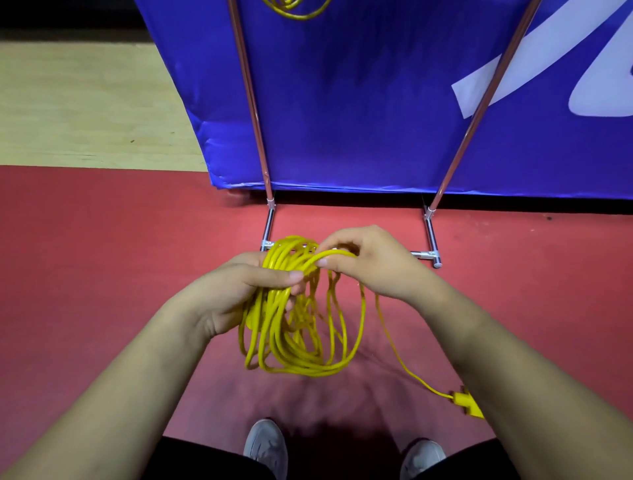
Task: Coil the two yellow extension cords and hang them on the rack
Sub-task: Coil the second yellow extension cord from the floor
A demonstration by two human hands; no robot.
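Over the red floor [102, 257], just before the chrome foot of the rack [252, 102], the left grip [246, 291] is clenched round the top of a yellow extension cord [274, 335]. The cord is gathered into many loose, uneven loops that hang below the hand in a long oval bundle. The right grip [373, 263] pinches one strand between thumb and fingers and holds it across the top of the bundle, just beside the left thumb. One free length runs down to the right and ends in a yellow plug [467, 406] on the floor near the right forearm. A second yellow cord [286, 4], also looped, shows at the top edge of the view between the rack's two slanting poles, against a blue banner [342, 102]; what carries it is cut off. Two grey shoes [265, 445] stand at the bottom edge.
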